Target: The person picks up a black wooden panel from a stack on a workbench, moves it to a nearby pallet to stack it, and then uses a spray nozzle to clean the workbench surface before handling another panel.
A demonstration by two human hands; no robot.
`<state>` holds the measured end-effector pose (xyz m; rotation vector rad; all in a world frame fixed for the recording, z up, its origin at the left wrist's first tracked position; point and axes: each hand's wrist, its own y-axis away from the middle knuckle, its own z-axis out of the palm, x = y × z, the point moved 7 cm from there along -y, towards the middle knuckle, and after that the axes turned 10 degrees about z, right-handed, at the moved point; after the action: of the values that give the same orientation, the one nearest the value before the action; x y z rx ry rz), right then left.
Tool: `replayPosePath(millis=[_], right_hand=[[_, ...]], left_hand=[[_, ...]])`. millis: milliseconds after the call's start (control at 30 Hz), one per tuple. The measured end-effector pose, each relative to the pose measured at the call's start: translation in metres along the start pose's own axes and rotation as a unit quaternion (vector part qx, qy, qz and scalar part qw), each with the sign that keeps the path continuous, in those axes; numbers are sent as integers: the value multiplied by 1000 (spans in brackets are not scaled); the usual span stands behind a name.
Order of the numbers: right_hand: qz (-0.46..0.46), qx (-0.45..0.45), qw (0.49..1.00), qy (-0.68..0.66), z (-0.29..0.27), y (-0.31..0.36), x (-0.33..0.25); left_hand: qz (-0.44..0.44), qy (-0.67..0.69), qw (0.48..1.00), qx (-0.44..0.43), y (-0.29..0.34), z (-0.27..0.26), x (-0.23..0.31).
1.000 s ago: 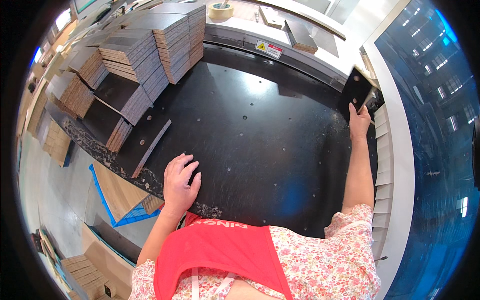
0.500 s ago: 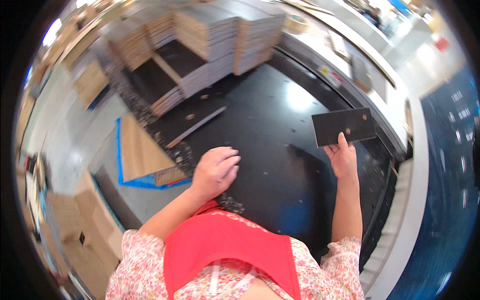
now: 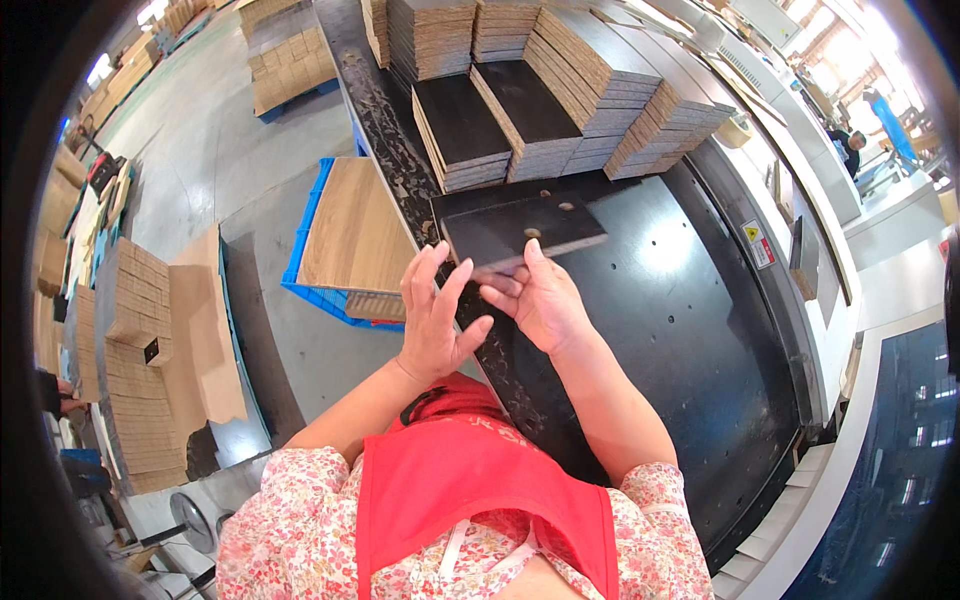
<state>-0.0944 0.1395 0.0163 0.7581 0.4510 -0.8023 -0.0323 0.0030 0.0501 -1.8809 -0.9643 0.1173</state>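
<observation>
A small dark board (image 3: 510,228) with pale wood edges and round holes is in my right hand (image 3: 545,305), gripped along its near edge with the thumb on top. My left hand (image 3: 432,318) is raised beside the board's near left corner, fingers spread and curved; I cannot tell whether the fingertips touch it. Just behind the held board, another dark board (image 3: 450,204) lies on the black worktop (image 3: 680,330), mostly hidden.
Stacks of black-topped boards (image 3: 545,145) stand at the back of the worktop. A blue pallet (image 3: 300,250) carrying wood-coloured panels (image 3: 350,225) sits on the floor to the left. Further left are stacked cartons (image 3: 140,370). White machine casing (image 3: 835,290) borders the right side.
My right hand has brought the dark board from the right side over to the left. My left hand has opened, its fingers spreading beside the board. The view has turned.
</observation>
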Motion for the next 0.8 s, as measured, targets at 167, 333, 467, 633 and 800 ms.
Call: replayPosePath(millis=[167,333,467,633,800], right_hand=[[99,61,992,42,-23,-15,14],[-51,162,985,39,-47,-22,-14],[-106,205,972,36,-50,-36,-32],[-103,199,974,25,-54,-39,-32],[-111,179,978,-8,-58,-31,-31]], left_hand=[[-38,-27,998,-33,-7,12,-33],[-65,-34,997,14,-18,17,-50],[-72,-44,996,21,-30,24,-56],[-69,-32,997,13,-34,20,-56],[-143,42,983,106,-58,18,-95]])
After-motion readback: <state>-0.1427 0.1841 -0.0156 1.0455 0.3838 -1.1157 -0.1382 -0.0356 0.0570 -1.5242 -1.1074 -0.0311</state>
